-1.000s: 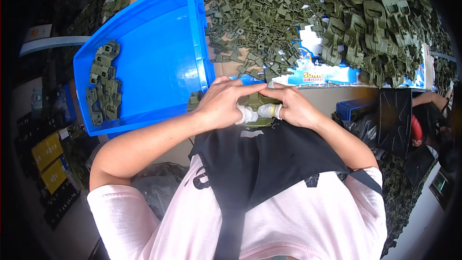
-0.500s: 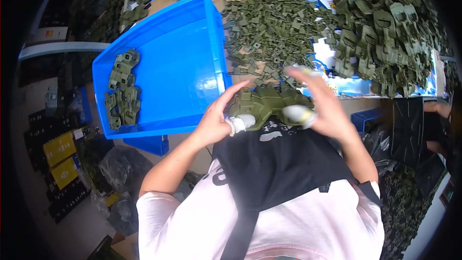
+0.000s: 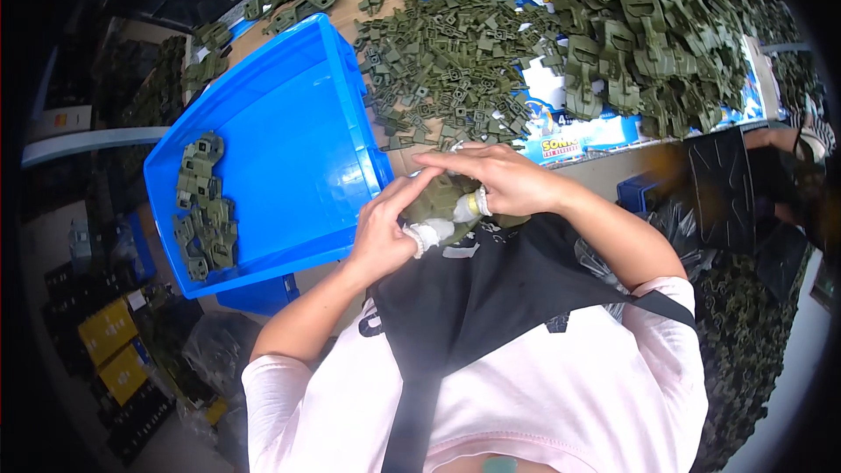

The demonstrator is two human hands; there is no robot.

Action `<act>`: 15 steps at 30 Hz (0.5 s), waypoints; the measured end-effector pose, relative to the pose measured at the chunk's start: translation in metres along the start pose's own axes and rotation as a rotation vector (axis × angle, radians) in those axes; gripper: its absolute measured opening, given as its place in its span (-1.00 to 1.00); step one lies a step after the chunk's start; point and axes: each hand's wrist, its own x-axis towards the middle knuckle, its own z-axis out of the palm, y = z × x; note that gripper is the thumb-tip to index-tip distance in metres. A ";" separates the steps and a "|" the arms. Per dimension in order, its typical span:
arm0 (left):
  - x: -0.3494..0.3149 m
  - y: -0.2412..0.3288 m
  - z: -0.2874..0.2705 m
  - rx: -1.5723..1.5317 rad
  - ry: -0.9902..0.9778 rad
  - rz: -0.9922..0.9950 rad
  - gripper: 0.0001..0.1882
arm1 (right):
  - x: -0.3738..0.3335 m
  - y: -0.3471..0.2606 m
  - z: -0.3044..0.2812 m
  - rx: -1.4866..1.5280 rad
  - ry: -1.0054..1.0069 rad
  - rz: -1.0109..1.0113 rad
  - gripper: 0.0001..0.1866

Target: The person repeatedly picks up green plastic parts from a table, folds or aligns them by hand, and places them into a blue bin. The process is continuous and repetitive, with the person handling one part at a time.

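My left hand (image 3: pixel 385 232) and my right hand (image 3: pixel 495 180) meet close to my chest, both closed around one olive green plastic part (image 3: pixel 438 201). White tape wraps my left thumb and a right finger. To the left of my hands lies a blue plastic bin (image 3: pixel 280 123), tipped toward me, with several green parts (image 3: pixel 203 206) stacked at its left end. Beyond my hands a heap of small flat green pieces (image 3: pixel 447 61) covers the table, and a pile of bigger green parts (image 3: pixel 648 26) lies to the right.
A blue printed box (image 3: pixel 578 140) lies under the parts at the table's front edge. Dark bags and more green parts (image 3: pixel 745 342) sit low on the right. Yellow and black boxes (image 3: pixel 114 342) stand on the floor at left. Another person's arm (image 3: pixel 775 136) shows at the far right.
My hands were together, then spread apart half a second ago, and have closed together again on the green part. The view has shifted, with the bin now lower and nearer.
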 end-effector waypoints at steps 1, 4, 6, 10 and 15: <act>0.004 -0.002 -0.001 -0.021 0.030 0.094 -0.24 | -0.003 0.004 0.000 -0.029 0.029 0.008 -0.17; 0.026 -0.007 -0.022 -0.151 0.125 0.357 0.03 | -0.013 -0.004 -0.003 0.199 0.516 -0.018 -0.21; 0.037 -0.001 -0.021 -0.408 0.183 0.428 0.17 | -0.017 -0.015 -0.003 0.945 0.656 0.014 -0.18; 0.052 0.014 -0.006 -0.410 0.050 0.285 -0.13 | -0.021 -0.012 0.020 0.211 0.830 0.012 -0.23; 0.057 0.005 0.020 -0.229 -0.252 0.358 -0.32 | -0.069 -0.039 -0.006 0.063 0.472 0.079 -0.11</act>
